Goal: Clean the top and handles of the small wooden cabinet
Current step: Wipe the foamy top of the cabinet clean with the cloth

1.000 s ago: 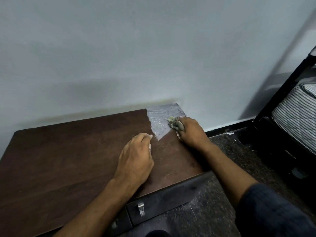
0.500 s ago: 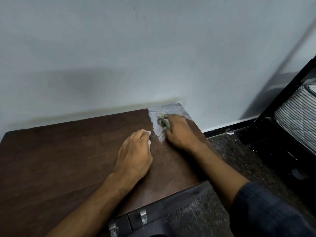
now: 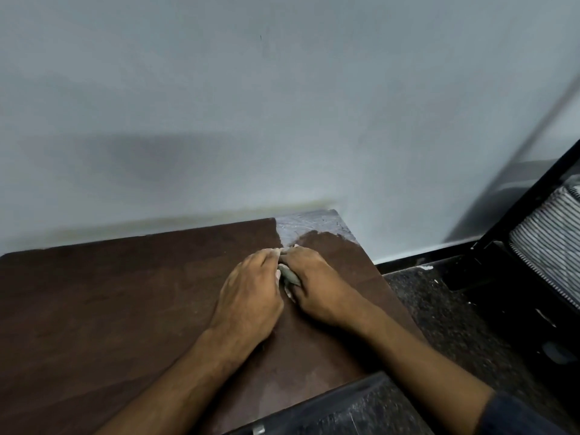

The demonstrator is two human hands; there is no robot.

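Observation:
The small cabinet's dark wooden top (image 3: 125,302) fills the lower left, against the wall. A pale dusty patch (image 3: 301,226) covers its far right corner, and the wood just in front of it shows dark and wiped. My right hand (image 3: 317,287) grips a small grey-white wad of cloth (image 3: 287,277) and presses it on the top. My left hand (image 3: 248,296) lies palm down on the wood right beside it, its fingers touching the cloth. A metal handle (image 3: 258,430) peeks out on the cabinet's front at the bottom edge.
A pale wall (image 3: 282,120) rises straight behind the cabinet. Dark speckled floor (image 3: 455,324) lies to the right. A black frame (image 3: 518,215) holding a striped cushion (image 3: 552,243) stands at the far right.
My right hand has dragged the cloth from the dusty far corner back and left to meet my left hand. Part of the pale patch now shows dark wood.

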